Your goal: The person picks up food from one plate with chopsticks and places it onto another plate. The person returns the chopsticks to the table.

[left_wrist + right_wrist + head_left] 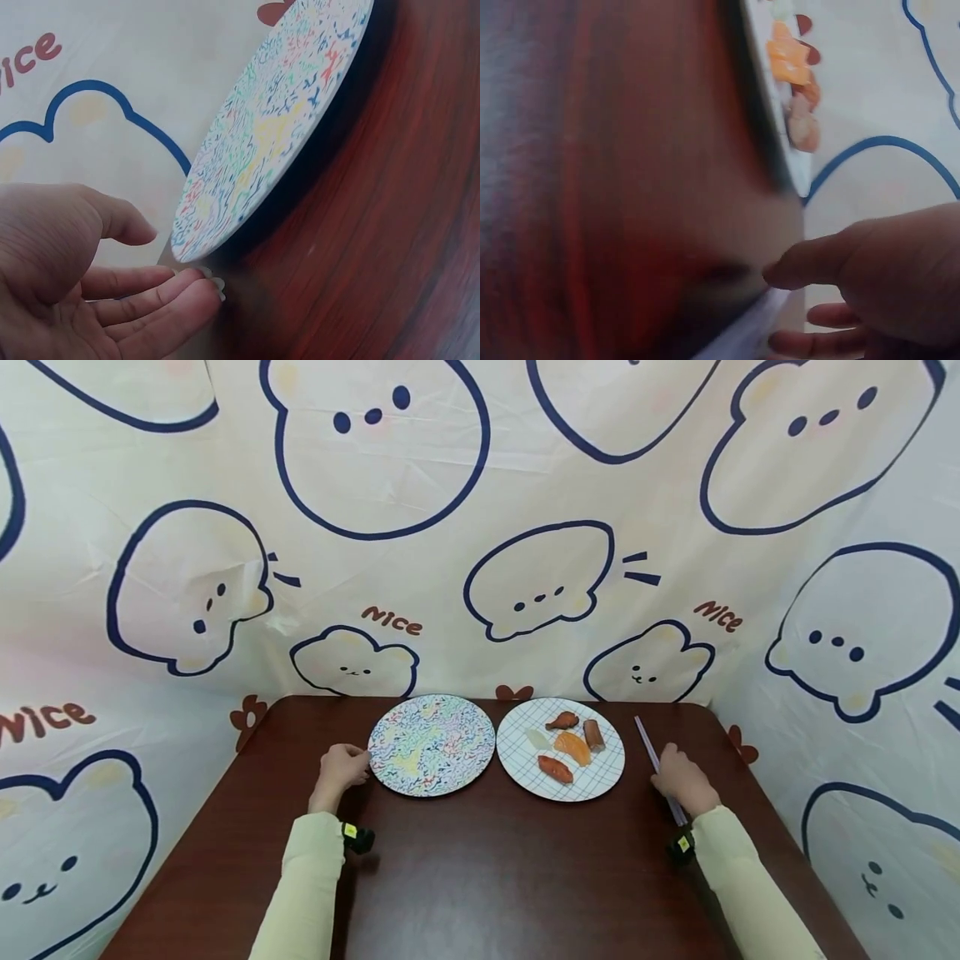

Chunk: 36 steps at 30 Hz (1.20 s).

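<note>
My left hand (343, 770) is at the left rim of a round plate with a multicoloured speckled pattern (432, 746). In the left wrist view its thumb is apart from the rim, and the bent fingers (161, 304) lie just below the plate's edge. On the right, my right hand (684, 779) pinches pale lilac chopsticks (647, 742) between thumb and fingers; they slant beside the second plate. Their near part (742, 334) shows blurred in the right wrist view, while the hand covers their middle.
A white plate with a grid pattern (517, 772) adjoins the speckled one. It bears a drumstick (562, 720), a sausage-like piece (593, 735), an orange piece (573, 747), a reddish-brown piece (556, 768) and a pale green piece (537, 739). Patterned cloth (435, 568) surrounds the dark wooden table (480, 877).
</note>
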Each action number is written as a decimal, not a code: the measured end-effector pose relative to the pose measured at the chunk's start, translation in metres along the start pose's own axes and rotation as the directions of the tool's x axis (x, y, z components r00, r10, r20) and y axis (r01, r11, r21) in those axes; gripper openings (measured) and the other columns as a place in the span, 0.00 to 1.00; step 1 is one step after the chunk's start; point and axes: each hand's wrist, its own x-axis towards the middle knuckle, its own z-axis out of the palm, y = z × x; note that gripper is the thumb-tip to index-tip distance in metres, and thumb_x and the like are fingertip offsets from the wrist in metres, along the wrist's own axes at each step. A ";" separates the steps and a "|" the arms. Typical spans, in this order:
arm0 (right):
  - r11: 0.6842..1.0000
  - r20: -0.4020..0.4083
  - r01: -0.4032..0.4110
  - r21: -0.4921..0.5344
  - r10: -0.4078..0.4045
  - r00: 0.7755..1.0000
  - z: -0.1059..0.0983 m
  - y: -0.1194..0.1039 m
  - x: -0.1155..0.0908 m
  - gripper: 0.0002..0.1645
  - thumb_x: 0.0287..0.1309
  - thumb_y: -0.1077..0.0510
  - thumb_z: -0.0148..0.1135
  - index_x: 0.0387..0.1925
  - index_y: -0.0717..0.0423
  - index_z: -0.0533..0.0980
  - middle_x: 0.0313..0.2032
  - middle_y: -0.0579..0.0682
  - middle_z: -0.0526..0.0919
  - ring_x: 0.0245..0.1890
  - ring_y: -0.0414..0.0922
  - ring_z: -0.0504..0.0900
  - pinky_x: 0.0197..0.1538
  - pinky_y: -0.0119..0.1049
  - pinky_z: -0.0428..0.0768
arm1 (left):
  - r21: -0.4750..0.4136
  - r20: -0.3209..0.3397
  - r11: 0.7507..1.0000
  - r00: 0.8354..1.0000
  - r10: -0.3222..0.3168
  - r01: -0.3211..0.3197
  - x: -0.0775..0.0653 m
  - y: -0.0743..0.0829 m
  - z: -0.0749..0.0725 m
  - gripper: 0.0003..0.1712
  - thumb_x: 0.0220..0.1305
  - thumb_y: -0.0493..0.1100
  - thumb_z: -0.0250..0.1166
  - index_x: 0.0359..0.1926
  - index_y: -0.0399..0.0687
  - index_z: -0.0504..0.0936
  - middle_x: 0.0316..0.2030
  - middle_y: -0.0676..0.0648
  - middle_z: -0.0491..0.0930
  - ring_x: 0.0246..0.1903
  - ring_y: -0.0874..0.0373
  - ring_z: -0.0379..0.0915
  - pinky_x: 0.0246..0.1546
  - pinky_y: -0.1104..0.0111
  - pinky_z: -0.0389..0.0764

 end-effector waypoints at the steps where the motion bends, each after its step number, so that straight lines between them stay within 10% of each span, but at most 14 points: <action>1: 1.000 0.000 0.002 0.011 -0.002 1.000 0.003 -0.001 -0.001 0.28 0.68 0.65 0.52 0.57 0.85 0.55 0.46 0.80 0.73 0.39 0.65 0.80 0.42 0.57 0.79 | -0.004 -0.002 1.000 1.000 -0.005 0.005 0.000 0.000 0.002 0.24 0.71 0.44 0.56 0.55 0.25 0.78 0.44 0.31 0.82 0.34 0.51 0.84 0.39 0.61 0.86; 15: 0.997 -0.054 0.074 -0.029 -0.076 0.996 0.024 -0.015 -0.003 0.23 0.67 0.68 0.54 0.53 0.78 0.54 0.26 0.67 0.72 0.21 0.57 0.79 0.26 0.48 0.79 | -0.245 -0.142 0.968 0.986 -0.090 0.053 -0.010 -0.012 0.018 0.25 0.65 0.34 0.65 0.57 0.18 0.75 0.56 0.22 0.72 0.30 0.55 0.87 0.37 0.62 0.87; 29: 0.990 -0.034 0.120 -0.079 -0.123 0.992 0.026 -0.011 -0.001 0.30 0.68 0.75 0.45 0.68 0.79 0.50 0.40 0.78 0.73 0.29 0.62 0.81 0.31 0.50 0.80 | -0.243 -0.153 0.968 0.983 -0.101 0.062 0.000 -0.008 0.020 0.24 0.61 0.34 0.69 0.54 0.20 0.77 0.51 0.25 0.74 0.25 0.61 0.82 0.31 0.68 0.86; 36: 0.993 -0.049 0.118 0.000 -0.118 0.992 0.028 -0.003 0.002 0.18 0.71 0.69 0.43 0.58 0.73 0.56 0.26 0.64 0.73 0.19 0.53 0.77 0.23 0.44 0.76 | -0.224 -0.147 0.972 0.984 -0.101 0.066 0.004 -0.007 0.024 0.24 0.61 0.35 0.70 0.53 0.21 0.78 0.51 0.25 0.75 0.24 0.63 0.81 0.31 0.68 0.85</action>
